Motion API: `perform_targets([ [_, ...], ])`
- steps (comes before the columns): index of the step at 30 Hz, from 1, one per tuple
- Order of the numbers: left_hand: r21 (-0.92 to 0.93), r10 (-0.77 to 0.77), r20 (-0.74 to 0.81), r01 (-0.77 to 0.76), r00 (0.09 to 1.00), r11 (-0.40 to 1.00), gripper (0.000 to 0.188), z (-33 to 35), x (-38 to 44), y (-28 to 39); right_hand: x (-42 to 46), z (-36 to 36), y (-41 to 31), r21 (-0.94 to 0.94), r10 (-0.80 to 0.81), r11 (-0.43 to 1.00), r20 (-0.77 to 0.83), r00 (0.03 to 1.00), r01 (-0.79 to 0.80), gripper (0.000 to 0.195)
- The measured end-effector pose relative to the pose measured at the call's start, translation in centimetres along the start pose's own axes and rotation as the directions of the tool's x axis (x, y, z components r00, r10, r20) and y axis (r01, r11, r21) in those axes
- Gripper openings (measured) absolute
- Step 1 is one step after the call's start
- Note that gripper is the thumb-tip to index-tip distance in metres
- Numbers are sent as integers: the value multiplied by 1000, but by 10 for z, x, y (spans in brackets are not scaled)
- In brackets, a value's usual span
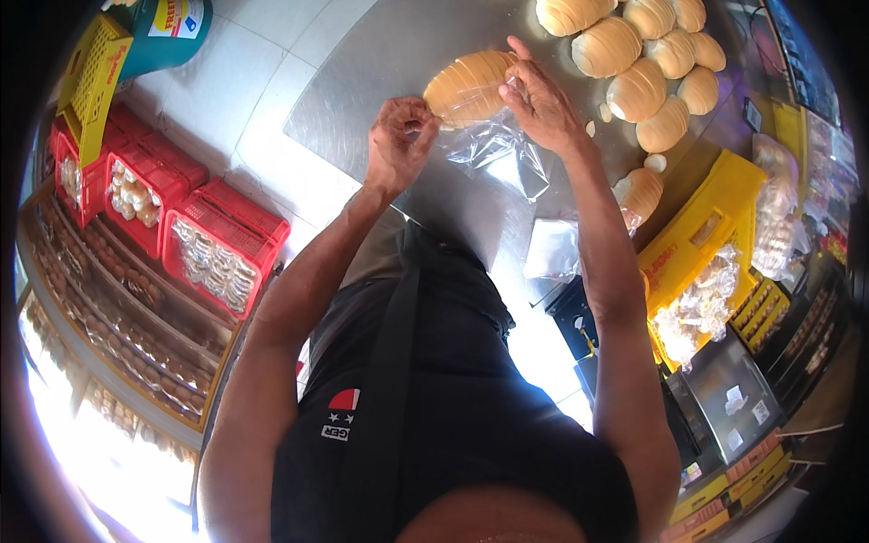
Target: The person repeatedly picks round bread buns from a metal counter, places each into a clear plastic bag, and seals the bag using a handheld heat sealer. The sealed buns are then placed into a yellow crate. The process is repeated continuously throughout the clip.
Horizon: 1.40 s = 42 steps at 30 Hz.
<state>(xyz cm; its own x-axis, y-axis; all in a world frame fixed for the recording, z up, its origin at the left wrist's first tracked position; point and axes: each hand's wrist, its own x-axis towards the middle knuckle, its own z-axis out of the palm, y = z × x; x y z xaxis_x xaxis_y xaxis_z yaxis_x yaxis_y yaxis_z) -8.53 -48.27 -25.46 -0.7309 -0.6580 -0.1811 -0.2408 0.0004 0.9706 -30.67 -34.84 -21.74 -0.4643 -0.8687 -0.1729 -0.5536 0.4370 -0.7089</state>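
A sliced bread loaf (468, 87) lies on the metal table (380, 61) with a clear plastic bag (499, 153) partly over it and spreading below it. My left hand (406, 136) is at the loaf's left end, thumb and fingertips pinched together; whether they grip the bag's film there is too small to tell. At the loaf's right end, my right hand (540, 102) has its thumb and bent fingers on the clear film, with one finger stretched out above. Several more sliced loaves (607, 47) sit at the table's upper right, and a partly bagged loaf (638, 193) lies beyond my right forearm.
A stack of clear bags (553, 248) lies by my right forearm. To the right stands a yellow crate (703, 224) holding bagged goods. Red crates (227, 217) with packed bread stand at the left by bread shelves (136, 292). A teal bin (166, 41) is at the upper left.
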Motion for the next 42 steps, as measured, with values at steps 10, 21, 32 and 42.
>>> perform_targets([
  [10,-13,34,19,-34,999,999,16,-1,4,-7,9,-21,33,457,54,880,178,983,-131,57],
  [21,11,14,45,-15,999,1000,21,-4,3,-2,17,-37,25,205,214,937,304,928,-283,60],
  [32,39,-22,45,21,999,999,19,-4,3,2,-15,-8,25,494,19,870,4,1000,-19,33],
  [42,68,-85,20,83,996,994,24,-4,2,6,-13,15,29,420,69,907,-104,992,-19,22],
])
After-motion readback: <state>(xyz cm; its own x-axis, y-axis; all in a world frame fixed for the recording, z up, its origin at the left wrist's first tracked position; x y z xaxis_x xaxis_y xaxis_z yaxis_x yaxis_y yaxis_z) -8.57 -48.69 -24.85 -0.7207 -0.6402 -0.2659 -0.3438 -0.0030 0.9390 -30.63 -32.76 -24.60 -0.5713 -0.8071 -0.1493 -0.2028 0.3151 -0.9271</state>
